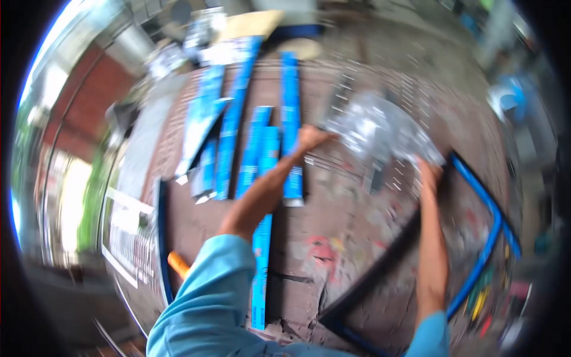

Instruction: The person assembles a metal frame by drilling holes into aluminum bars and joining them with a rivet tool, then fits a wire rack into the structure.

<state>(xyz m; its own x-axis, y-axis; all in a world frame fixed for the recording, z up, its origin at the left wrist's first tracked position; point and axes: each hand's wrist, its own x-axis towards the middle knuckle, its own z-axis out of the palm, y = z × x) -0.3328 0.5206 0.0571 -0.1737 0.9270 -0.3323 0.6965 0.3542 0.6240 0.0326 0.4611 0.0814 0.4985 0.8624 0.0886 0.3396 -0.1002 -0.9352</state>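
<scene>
Stretched between my two hands is a clear plastic bag or sheet (pixel 383 128), crumpled and blurred by motion. My left hand (pixel 315 138) is closed on its left edge, and my right hand (pixel 429 172) grips its lower right corner. Under the plastic, partly hidden, lie grey metal strips (pixel 373 174) on the worn table (pixel 357 226). Below my right forearm is an angled frame (pixel 380 271) with black and blue edges. Blue-wrapped aluminium profiles (pixel 237 119) lie left of my left hand, and another blue strip (pixel 262 238) passes beneath my left arm.
An orange-handled tool (pixel 178 263) lies by the left table edge near a dark bar (pixel 163 238). Assorted tools (pixel 480 300) are gathered at the lower right. Cardboard (pixel 253 25) and other clutter stand beyond the far edge. A white frame (pixel 126 235) is at the left.
</scene>
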